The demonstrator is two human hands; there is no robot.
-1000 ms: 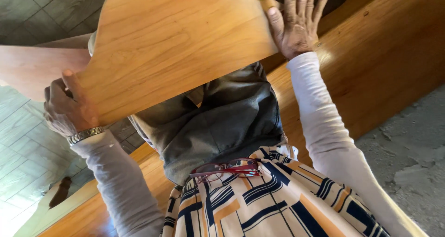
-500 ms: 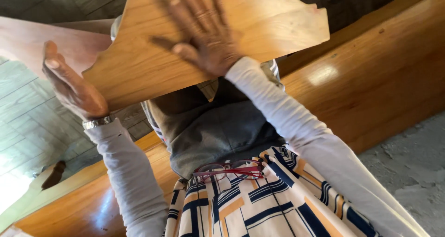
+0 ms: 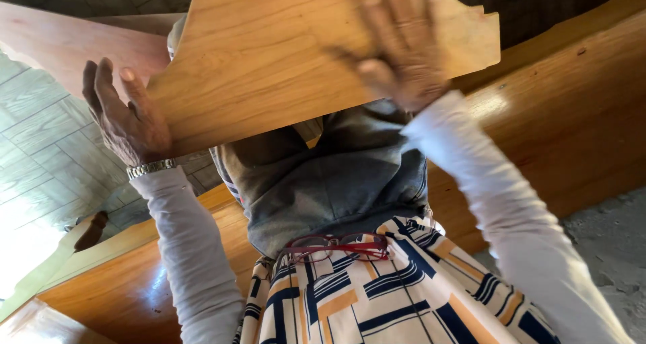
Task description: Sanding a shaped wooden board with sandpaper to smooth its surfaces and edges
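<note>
— Striped cloth was nearest to the camera, yes? What lay on it?

— Yes. The shirt [image 3: 377, 303] had navy, orange and cream bands, and red glasses [image 3: 336, 246] hung at its collar. Just above them were grey trousers [image 3: 330, 176].

— And the arms?

— Both were in pale long sleeves and reached up and away from the body. The left one had a metal watch [image 3: 151, 168] at the wrist.

— What did the left hand do?

— The left hand [image 3: 128, 119] was clamped on the lower left edge of the board [image 3: 269, 55]. The thumb lay on the face of the wood and the fingers curled behind the edge.

— And the right hand?

— The right hand [image 3: 400, 55] lay flat on the face of the board, near its right end, with the fingers spread apart. It was blurred, so I could not tell if any finger hooked over the top edge.

— Where was the board itself?

— It was in the air over the knees, tilted, the right end higher. It was light wood with a notched, stepped right end.

— What was behind it?

— A darker reddish panel [image 3: 60, 45] showed at the left, behind the board. A long glossy wooden bench [image 3: 558, 129] ran across under the person. Far at the left was a tiled floor [image 3: 40, 162], and at the right rough grey concrete [image 3: 605, 250].
</note>
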